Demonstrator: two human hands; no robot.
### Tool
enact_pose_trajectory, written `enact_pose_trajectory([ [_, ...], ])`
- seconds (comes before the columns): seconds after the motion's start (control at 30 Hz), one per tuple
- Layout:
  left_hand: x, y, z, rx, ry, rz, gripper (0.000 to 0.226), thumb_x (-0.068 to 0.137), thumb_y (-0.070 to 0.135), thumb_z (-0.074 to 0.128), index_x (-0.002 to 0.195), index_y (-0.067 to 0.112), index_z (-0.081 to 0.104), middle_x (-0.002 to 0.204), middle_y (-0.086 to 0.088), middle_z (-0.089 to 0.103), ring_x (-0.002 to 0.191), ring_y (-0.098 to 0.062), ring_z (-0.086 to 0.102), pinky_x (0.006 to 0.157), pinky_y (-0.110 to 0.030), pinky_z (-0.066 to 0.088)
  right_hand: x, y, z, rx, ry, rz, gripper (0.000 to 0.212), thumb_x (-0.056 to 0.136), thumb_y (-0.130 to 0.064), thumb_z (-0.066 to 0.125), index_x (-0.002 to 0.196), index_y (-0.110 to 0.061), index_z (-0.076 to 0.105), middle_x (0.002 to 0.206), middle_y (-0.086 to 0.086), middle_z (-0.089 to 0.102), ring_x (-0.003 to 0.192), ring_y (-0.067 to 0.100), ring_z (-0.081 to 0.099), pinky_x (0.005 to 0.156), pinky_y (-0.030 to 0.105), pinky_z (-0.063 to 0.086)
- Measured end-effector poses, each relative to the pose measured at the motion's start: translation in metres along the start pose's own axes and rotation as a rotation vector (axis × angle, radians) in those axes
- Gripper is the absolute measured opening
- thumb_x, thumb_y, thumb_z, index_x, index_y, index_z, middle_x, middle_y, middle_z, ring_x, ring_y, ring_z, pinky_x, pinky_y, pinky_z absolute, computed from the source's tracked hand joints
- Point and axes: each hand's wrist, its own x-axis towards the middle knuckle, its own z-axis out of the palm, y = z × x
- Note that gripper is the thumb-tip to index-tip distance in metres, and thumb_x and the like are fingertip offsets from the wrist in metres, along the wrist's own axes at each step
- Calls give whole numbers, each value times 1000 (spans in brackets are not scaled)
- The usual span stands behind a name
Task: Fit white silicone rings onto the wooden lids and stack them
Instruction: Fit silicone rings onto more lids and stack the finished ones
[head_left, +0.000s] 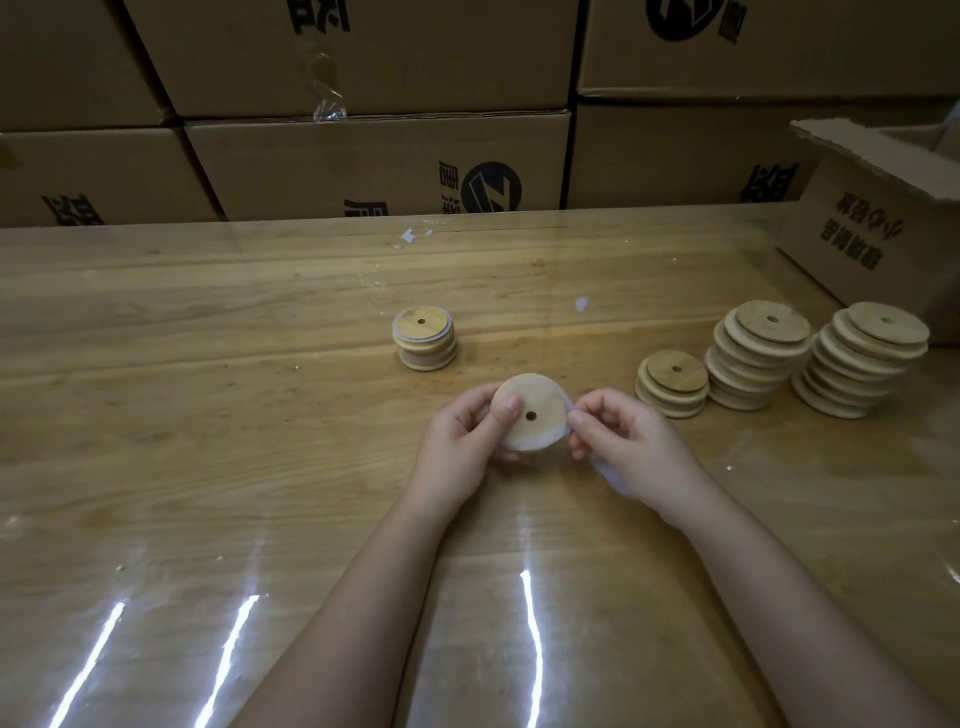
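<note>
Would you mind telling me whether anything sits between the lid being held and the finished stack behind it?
Nothing visible does. Only bare table lies between the lid, held by the left hand while the right hand pinches its white ring, and the finished stack. The unringed stacks stand off to the right.

Stacked cardboard boxes (363, 156) lined the wooden surface (208, 415) at twelve o'clock; an open torn carton (872, 234) sat at two o'clock.
</note>
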Motion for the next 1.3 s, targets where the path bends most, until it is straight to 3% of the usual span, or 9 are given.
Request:
enact_pose_trajectory([
  [0.2,2,-2,-3,-22,36,-42,16,93,15,55,102,13,68,84,4,70,73,-5,64,52,-18,50,-1,-3,3,-12,-23,-27,9,91,-15,57,83,-16,62,64,-10,63,64,3,59,65,14,46],
  [0.33,2,-3,-4,-12,39,-37,16,93,16,54,104,13,67,83,6,70,74,-5,63,54,-18,50,-2,-5,8,-73,-14,-36,12,92,-15,57,80,-19,60,62,-10,61,64,6,57,67,18,45],
  [0.5,2,-2,-5,-43,24,-44,14,94,14,54,101,15,66,80,6,70,73,-4,64,54,-18,50,-8,-5,20,-150,119,-73,12,91,-20,57,79,-19,59,62,-7,58,62,7,54,61,17,43],
  [0.73,1,1,-5,-184,35,-50,10,85,5,63,90,8,55,73,1,68,69,-13,67,59,-26,56,-13,-5,35,-209,122,-73,19,89,-28,59,73,-20,59,65,0,62,66,17,59,65,28,46],
  [0.9,2,-2,-6,-103,-27,-29,23,81,-1,67,94,14,56,86,-3,66,83,-16,61,75,-37,55,-12,-1,32,-207,217,-45,19,85,-36,62,75,-20,60,62,-7,59,60,4,54,58,16,43],
  [1.0,1,-5,-5,-61,-61,-17,26,79,-1,70,96,16,60,87,0,68,81,-11,61,71,-24,52,-10,0,30,-300,334,-119,16,83,-29,67,76,-17,58,65,-8,57,64,5,53,57,15,41],
  [1.13,1,-6,-4,-44,-69,-8,31,70,6,75,90,17,54,86,0,65,78,-9,58,69,-20,49,-11,-5,30,-403,408,-320,15,81,-13,71,80,-16,57,76,-6,55,70,6,52,59,11,40],
  [1.23,1,-6,-5,-7,-106,18,36,73,-3,73,96,19,57,92,3,66,84,-8,60,75,-21,49,-11,-7,29,-484,391,-451,11,79,-5,72,79,-8,61,81,-3,54,71,7,53,62,22,45],
  [1.3,2,-7,-6,24,-115,28,35,75,-6,71,97,20,62,91,6,69,85,-7,62,78,-21,49,-11,-7,28,-490,377,-471,10,78,-2,72,78,-6,62,84,0,54,76,16,55,67,31,46],
])
